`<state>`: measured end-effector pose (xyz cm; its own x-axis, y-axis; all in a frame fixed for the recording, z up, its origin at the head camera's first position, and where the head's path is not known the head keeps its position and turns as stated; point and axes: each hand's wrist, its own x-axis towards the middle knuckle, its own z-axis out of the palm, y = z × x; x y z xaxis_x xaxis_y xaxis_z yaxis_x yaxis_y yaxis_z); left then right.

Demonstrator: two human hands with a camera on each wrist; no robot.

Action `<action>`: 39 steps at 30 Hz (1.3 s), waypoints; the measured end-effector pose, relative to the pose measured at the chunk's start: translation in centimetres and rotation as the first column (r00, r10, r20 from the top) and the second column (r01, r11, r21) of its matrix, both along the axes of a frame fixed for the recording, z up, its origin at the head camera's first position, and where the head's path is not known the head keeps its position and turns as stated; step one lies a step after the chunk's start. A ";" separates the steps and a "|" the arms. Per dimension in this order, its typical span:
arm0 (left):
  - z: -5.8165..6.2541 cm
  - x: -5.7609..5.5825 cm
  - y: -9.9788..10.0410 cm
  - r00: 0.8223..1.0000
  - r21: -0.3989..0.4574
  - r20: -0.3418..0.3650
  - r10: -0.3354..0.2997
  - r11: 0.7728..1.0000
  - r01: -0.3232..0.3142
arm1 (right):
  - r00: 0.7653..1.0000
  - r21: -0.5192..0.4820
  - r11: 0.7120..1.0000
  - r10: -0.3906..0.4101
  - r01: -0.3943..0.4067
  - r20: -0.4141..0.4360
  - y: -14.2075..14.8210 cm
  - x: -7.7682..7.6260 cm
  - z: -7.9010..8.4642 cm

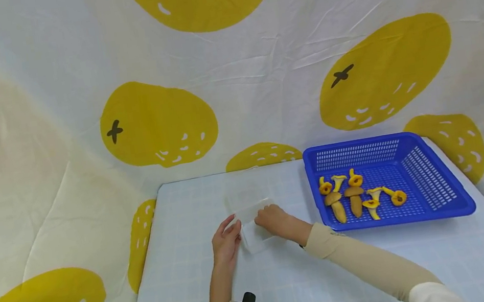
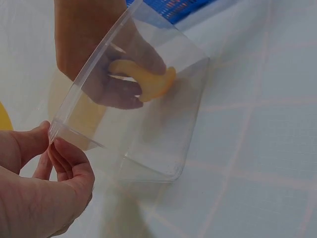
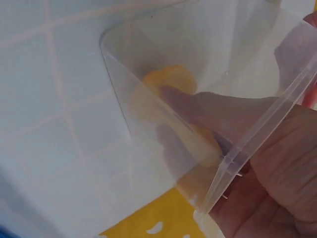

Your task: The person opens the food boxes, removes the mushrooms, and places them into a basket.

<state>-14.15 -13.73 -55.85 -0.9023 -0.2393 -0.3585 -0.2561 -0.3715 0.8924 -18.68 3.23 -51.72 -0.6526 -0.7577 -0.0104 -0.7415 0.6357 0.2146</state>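
A clear plastic box (image 1: pixel 262 243) stands near the middle of the table. My left hand (image 1: pixel 226 246) pinches its rim at the left side, thumb on one face and fingers on the other, as the left wrist view shows. My right hand (image 1: pixel 280 223) reaches down inside the box and grips a yellow mushroom (image 2: pixel 151 82) between thumb and fingers, close over the box floor. Through the clear wall in the right wrist view, the mushroom (image 3: pixel 173 77) appears at the thumb tip. The head view hides it behind the right hand.
Right of the box, a blue basket (image 1: pixel 400 220) holds several mushrooms, some trumpet-shaped and yellow, like one mushroom (image 1: pixel 398 197), others brown-capped, like another mushroom (image 1: pixel 335 207). Behind the box lies a faint clear plastic piece (image 1: pixel 244 197). A fruit-print cloth (image 1: pixel 253 98) hangs along the table's back edge.
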 end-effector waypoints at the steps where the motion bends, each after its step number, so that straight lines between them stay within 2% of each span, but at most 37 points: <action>1: 0.0 0.0 0.0 1.000 0.001 0.000 -0.002 1.000 0.002 | 1.000 -0.010 1.000 0.006 -0.005 0.021 0.2 -0.1 0.1; 4: 0.1 0.1 0.0 1.000 0.002 0.001 -0.008 1.000 0.008 | 0.994 -0.044 0.999 0.031 -0.027 0.100 0.7 -0.4 0.3; 8: 0.0 0.1 -0.1 1.000 0.010 0.004 -0.015 1.000 0.015 | 0.963 -0.147 0.989 0.054 -0.016 0.263 1.2 -0.8 0.7; 12: 0.0 0.0 -0.2 1.000 0.011 0.010 -0.019 1.000 0.019 | 0.904 -0.238 0.971 0.068 0.038 0.421 1.8 -1.0 1.2; 15: 0.0 0.0 -0.2 1.000 0.000 0.013 -0.018 1.000 0.018 | 0.846 -0.313 0.946 0.094 0.089 0.524 2.4 -1.1 1.7; 19: 0.0 0.1 -0.2 1.000 -0.007 0.016 -0.017 1.000 0.017 | 0.764 -0.447 0.880 0.175 0.162 0.621 3.4 -1.3 2.2; 21: 0.0 0.1 -0.2 1.000 -0.009 0.014 -0.016 1.000 0.017 | 0.740 -0.506 0.844 0.223 0.179 0.634 3.9 -1.4 2.4; 26: 0.1 0.0 -0.2 1.000 -0.003 0.011 -0.019 1.000 0.019 | 0.717 -0.608 0.761 0.292 0.226 0.633 5.3 -1.7 2.6; 32: 0.0 0.0 -0.3 1.000 0.017 -0.001 -0.029 0.999 0.029 | 0.695 -0.653 0.674 0.284 0.346 0.661 7.1 -2.0 2.7; 36: 0.1 0.1 -0.3 0.999 0.008 0.008 -0.031 0.999 0.031 | 0.656 -0.651 0.619 0.275 0.438 0.703 8.2 -2.2 2.9; 39: 0.0 0.0 -0.3 1.000 -0.002 0.012 -0.029 1.000 0.029 | 0.640 -0.650 0.587 0.270 0.483 0.720 9.0 -2.3 3.1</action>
